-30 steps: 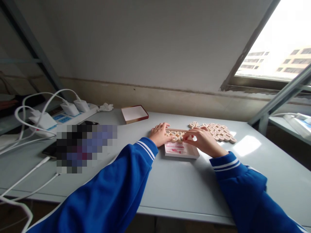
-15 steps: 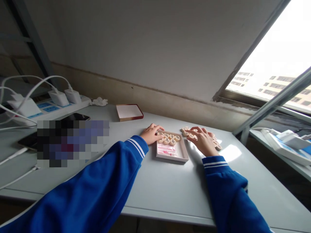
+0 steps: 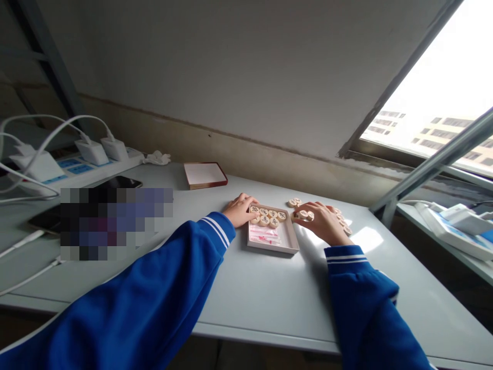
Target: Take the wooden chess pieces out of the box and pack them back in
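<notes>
A shallow white box [image 3: 293,241] lies on the table, with several round wooden Chinese chess pieces [image 3: 264,221] in two rows at its far end. Nearer in the box is a clear packet with pink print [image 3: 265,235]. My left hand [image 3: 241,209] grips the box's far left corner, fingers over the far edge and thumb by the pieces. To the right of the box, my right hand [image 3: 321,222] has thumb and fingers closed around a Chinese chess piece [image 3: 303,214]. More loose pieces [image 3: 295,202] lie behind and beside that hand, partly hidden by it.
The box lid [image 3: 206,175] lies inside up near the wall. On the left are a power strip [image 3: 127,160] with chargers and cables, a dark phone [image 3: 123,183] and a blurred-out patch. A metal post [image 3: 389,208] stands at the right.
My right hand has drawn its fingers together on a piece and shifted slightly right, uncovering pieces behind it. My left hand stays on the box corner.
</notes>
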`<state>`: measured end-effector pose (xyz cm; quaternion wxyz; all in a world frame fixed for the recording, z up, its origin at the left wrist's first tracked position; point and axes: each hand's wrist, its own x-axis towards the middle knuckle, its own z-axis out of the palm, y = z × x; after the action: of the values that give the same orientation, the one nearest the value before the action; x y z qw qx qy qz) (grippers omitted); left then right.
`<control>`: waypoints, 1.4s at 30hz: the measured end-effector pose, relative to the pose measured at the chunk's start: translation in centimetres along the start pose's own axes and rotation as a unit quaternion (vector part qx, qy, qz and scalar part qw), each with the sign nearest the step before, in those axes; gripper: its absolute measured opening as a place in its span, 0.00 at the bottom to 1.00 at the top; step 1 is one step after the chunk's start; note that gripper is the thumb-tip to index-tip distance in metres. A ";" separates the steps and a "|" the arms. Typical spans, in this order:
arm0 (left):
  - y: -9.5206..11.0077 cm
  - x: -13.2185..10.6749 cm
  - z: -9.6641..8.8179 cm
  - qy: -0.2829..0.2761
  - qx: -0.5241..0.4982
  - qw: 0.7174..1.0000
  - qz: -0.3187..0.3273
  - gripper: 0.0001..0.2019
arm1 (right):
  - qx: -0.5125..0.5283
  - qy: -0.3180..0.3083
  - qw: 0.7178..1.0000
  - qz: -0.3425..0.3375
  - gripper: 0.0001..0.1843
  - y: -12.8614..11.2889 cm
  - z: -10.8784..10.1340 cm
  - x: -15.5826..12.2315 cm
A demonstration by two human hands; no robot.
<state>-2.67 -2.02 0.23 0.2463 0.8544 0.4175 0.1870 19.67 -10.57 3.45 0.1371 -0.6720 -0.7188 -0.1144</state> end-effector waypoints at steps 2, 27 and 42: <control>0.0 0.0 0.0 0.002 0.001 1.000 0.000 0.17 | 0.028 0.009 0.999 0.015 0.13 -0.5 -0.8 -0.1; 0.2 0.0 -0.2 -0.002 0.001 1.000 0.017 0.16 | 0.003 -0.034 0.996 -0.077 0.04 -3.2 -0.6 -0.5; -0.4 0.2 0.4 0.005 -0.001 1.000 0.025 0.14 | -0.077 0.015 0.994 0.073 0.11 1.5 -0.1 -0.8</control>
<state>-2.58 -1.81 -0.30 0.2405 0.8636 0.3967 0.1976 21.18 -11.25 3.29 0.1037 -0.7296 -0.6546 -0.1688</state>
